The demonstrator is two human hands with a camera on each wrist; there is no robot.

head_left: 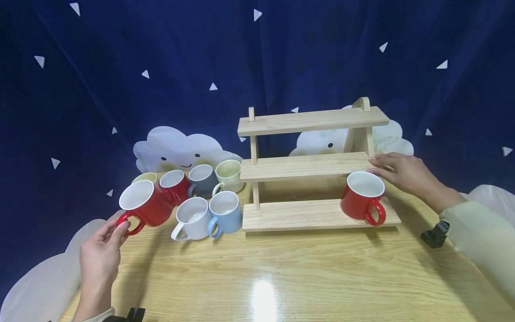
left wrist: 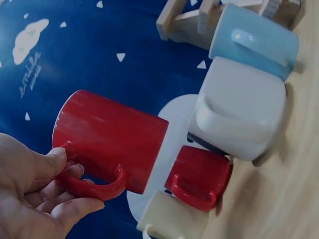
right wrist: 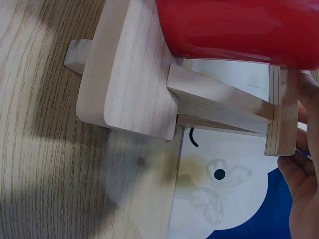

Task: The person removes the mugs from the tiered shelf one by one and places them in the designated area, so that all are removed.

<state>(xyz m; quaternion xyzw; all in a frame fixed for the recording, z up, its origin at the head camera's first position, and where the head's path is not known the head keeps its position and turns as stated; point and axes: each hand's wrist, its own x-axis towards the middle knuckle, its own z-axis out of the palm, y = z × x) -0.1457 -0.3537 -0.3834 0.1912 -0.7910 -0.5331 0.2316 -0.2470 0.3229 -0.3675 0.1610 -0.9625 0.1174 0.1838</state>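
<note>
My left hand point(head_left: 100, 255) holds a red mug point(head_left: 154, 209) by its handle, thumb and fingers pinching it. The mug is raised off the table at the left, tilted, its white inside partly showing. In the left wrist view the handle point(left wrist: 97, 190) lies between the fingers. At the right, my right hand point(head_left: 406, 172) grips the right end of the middle board of a three-tier wooden shelf point(head_left: 306, 166). Its fingers lie over the board's end in the right wrist view. Another red mug point(head_left: 362, 197) stands upright on the lowest board, near the right end, handle forward.
Left of the shelf several mugs crowd together: a white one point(head_left: 193, 219), a light blue one point(head_left: 225, 212), a dark grey one point(head_left: 202, 181), a red one point(head_left: 175, 185) and two pale yellow ones point(head_left: 229, 175). A blue curtain point(head_left: 257, 58) hangs behind the wooden table point(head_left: 322, 273).
</note>
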